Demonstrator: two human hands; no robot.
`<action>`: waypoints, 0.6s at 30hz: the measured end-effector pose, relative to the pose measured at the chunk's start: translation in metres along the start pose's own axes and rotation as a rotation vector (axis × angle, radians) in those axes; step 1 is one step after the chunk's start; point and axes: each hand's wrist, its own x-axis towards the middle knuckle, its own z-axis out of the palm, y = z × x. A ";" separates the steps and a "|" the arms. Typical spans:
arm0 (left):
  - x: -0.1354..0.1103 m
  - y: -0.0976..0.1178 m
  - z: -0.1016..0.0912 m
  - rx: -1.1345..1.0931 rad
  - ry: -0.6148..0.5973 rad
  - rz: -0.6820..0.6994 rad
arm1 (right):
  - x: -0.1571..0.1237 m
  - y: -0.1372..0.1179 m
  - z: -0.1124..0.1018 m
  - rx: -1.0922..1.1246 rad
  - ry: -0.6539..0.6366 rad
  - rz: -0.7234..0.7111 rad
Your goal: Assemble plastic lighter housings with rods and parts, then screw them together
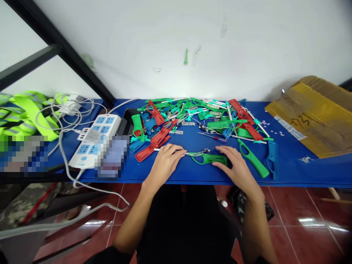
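On the blue table in front of me lies a green lighter half-shell (210, 158) with its hollow inside facing up, a thin white wire and small dark part along its upper edge. My left hand (169, 157) pinches the slim metal lighter tube at the shell's left end; the fingertips cover part of it. Around the shell's right end curves my right hand (233, 163), thumb at the near edge and fingers at the far side. Just right of that hand rest another green lighter shell (254, 161) and a blue lighter shell (272, 159).
A heap of red, green and blue lighter parts (158, 134) spreads along the wall. A screwdriver (220, 139) lies before it. Left are a power strip (92, 141), a blurred phone (114, 156) and cables; a taped cardboard box (316, 117) stands right.
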 end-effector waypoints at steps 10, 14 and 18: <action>0.001 -0.005 0.005 -0.206 0.031 -0.014 | -0.007 0.003 0.006 0.061 0.033 -0.019; 0.001 -0.004 0.006 -0.152 0.017 -0.005 | -0.009 0.004 0.009 0.064 0.047 -0.006; 0.003 -0.002 0.005 -0.081 -0.018 -0.022 | -0.010 0.005 0.011 0.080 0.041 -0.003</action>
